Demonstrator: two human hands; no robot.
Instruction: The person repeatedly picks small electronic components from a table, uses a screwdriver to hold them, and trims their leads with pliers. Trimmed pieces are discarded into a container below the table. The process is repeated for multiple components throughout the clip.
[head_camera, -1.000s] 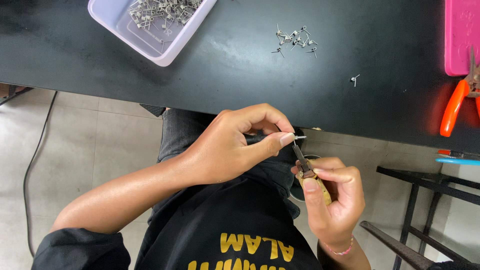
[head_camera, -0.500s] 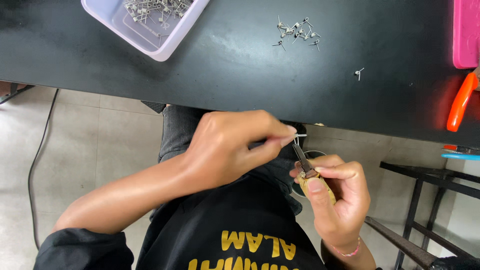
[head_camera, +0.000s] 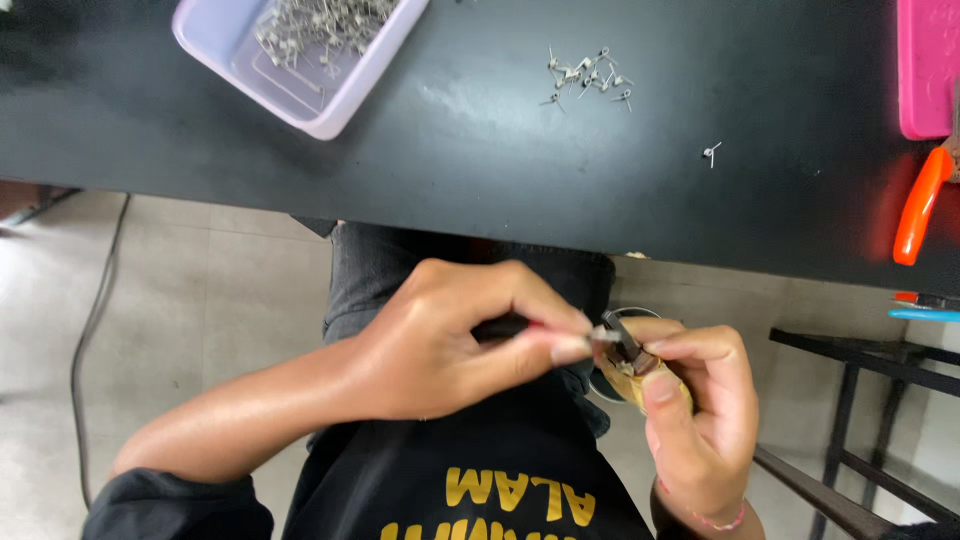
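Observation:
My left hand (head_camera: 450, 340) pinches a small metal pin (head_camera: 603, 334) between thumb and fingertips, over my lap below the table edge. My right hand (head_camera: 695, 400) grips small pliers (head_camera: 630, 352) with a yellowish handle; their dark jaws meet the pin at my left fingertips. A lilac plastic tray (head_camera: 300, 95) holding several metal pins sits on the black table at the upper left. A small heap of bent pins (head_camera: 585, 75) lies on the table's middle, and one single pin (head_camera: 711, 152) lies apart to its right.
The black table (head_camera: 450, 150) spans the top. An orange-handled tool (head_camera: 920, 205) and a pink box (head_camera: 928, 60) lie at the right edge. A blue and red item (head_camera: 925, 305) pokes in below them. A dark metal frame (head_camera: 860, 400) stands on the right; a cable (head_camera: 95, 320) runs over the tiled floor.
Both hands stayed together over my lap with the pin and pliers, shifting slightly lower in view. My left fingers have closed further over the pin. The view drifted a little.

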